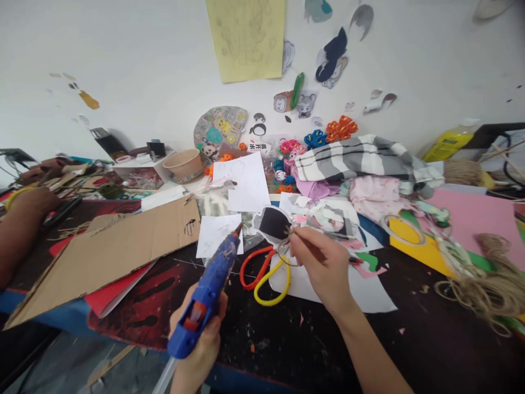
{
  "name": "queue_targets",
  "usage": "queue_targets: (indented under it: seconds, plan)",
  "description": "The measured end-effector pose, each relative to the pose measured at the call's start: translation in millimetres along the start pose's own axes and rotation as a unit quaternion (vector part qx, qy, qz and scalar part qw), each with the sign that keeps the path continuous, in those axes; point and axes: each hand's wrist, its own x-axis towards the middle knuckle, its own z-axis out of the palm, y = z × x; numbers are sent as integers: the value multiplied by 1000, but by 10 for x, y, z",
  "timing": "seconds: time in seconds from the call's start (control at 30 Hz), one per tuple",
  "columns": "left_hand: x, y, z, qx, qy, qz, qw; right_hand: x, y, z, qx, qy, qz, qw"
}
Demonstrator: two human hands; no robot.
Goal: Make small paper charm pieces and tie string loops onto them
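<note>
My left hand (200, 334) is wrapped round a blue hot glue gun (215, 273), its nozzle angled up and away from me, with a clear glue stick (166, 375) sticking out of its back. Between the thumb and fingertips of my right hand (318, 260) is a thin piece of brown twine (288, 231), part of which curves in a loop. Just behind those fingertips lies a black paper cutout with a white edge (271, 221). Scissors with one red and one yellow handle (272, 291) lie on the dark table between my hands, their blades mostly hidden.
Cardboard (123, 241) lies at left over red corrugated paper (117, 287). Another person's hand (35, 205) rests at the far left. White paper (369, 290), a tape roll (404, 230) and a tangle of twine (484, 279) are on the right. Checked cloth (356, 158) sits by the wall.
</note>
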Motion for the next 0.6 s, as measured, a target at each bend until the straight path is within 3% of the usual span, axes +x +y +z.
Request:
queue_targets:
  seconds: [0.1, 0.17, 0.37, 0.5, 0.53, 0.6]
  plan:
    - [142, -41, -97, 161, 42, 4, 986, 15, 25, -14, 36, 33, 51, 998]
    - [259, -69, -115, 272, 21, 14, 962, 23, 59, -23, 77, 38, 80, 993]
    - [529, -154, 37, 463, -57, 85, 881, 42, 99, -46, 173, 6, 127, 977]
    - [563, -26, 44, 563, -52, 108, 818, 87, 29, -91, 197, -45, 162, 966]
    - [562, 48, 24, 566, -35, 118, 815, 106, 11, -114, 198, -66, 166, 964]
    - [564, 247, -7, 524, 9, 160, 837, 151, -21, -177, 189, -113, 163, 962]
